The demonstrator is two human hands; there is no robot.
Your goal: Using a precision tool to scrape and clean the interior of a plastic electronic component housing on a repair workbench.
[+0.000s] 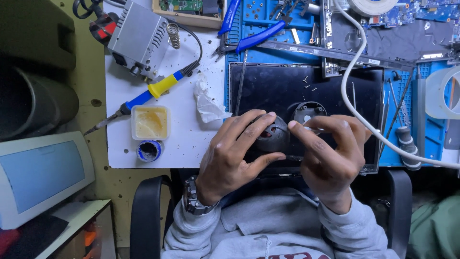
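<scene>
**Both hands closing on a small round dark part over the black panel**

You are holding a small round dark part (272, 136) up between your two hands, just above the black panel (268, 88) lying on the bench. Your left hand (235, 156) is wrapping around it from the left: the fingers are curling over its top and the thumb is pressing in from below, so the hand is clamped on the part. Your right hand (330, 153) is sitting just to the right of it, fingers bunched together, with the forefinger tip touching the part's right edge. You cannot tell from this view whether that hand is also pinching something small and thin.

Just beyond your right hand's fingertips, a second round grey piece (309, 111) is resting on the panel. A white cable (357, 115) is running past the far side of your right hand and off to the right. A few tiny screws (306, 84) are lying farther out on the panel.

To the left of your left hand, a crumpled white tissue (207, 103) is lying on the white board (191, 144). Farther left, a tub of yellow paste (150, 123) is sitting beside a blue-and-yellow soldering iron (148, 93), with the grey soldering station (139, 36) beyond it. Blue-handled pliers (261, 36) are lying well beyond your left hand.
</scene>
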